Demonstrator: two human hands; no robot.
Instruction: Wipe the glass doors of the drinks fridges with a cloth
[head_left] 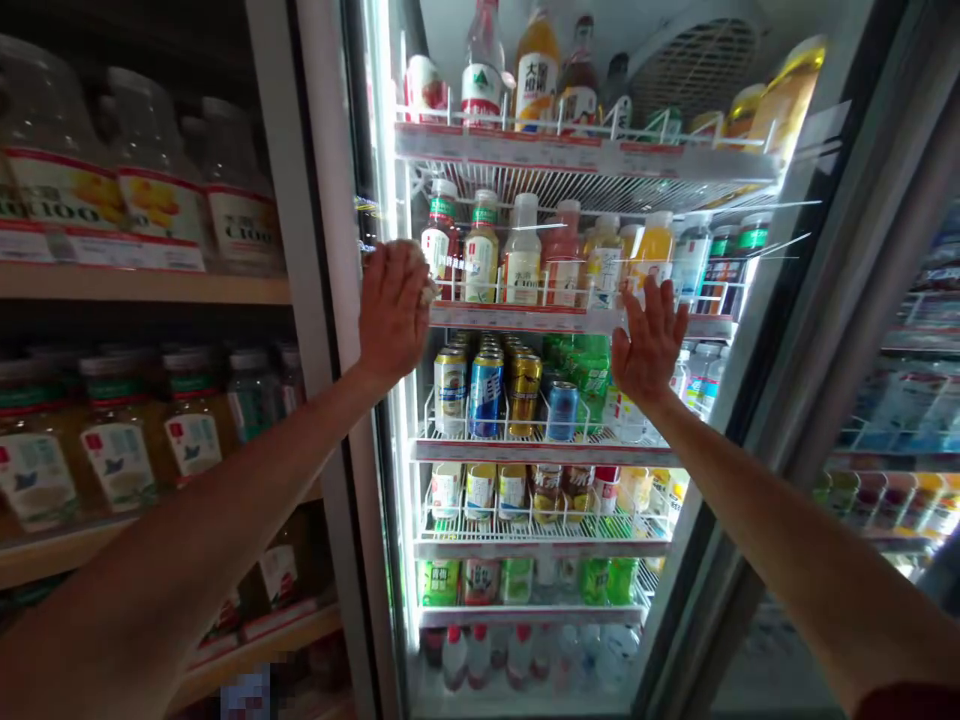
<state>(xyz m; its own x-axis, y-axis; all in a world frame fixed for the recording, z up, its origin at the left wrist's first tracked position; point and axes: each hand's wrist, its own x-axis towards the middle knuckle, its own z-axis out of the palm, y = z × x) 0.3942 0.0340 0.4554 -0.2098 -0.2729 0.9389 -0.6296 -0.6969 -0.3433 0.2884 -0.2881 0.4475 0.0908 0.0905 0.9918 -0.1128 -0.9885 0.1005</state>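
My left hand (394, 315) is raised at the left side of a lit drinks fridge, closed over a crumpled pale cloth (427, 278) that shows past the fingertips. It appears to press the cloth to the glass near the left frame (326, 210). My right hand (649, 345) is stretched out with fingers spread, palm toward the fridge front, apparently flat on the glass. Behind it lie an orange juice bottle (655, 248) and the second shelf edge (517, 318). Most of the cloth is hidden under my left hand.
Inside the fridge, wire shelves hold bottles, beer cans (487, 390) and green packs (589, 370). A wooden shelf unit (150, 283) with large juice bottles (161, 190) stands close on the left. On the right, beyond a metal frame (825, 330), more drinks line another fridge.
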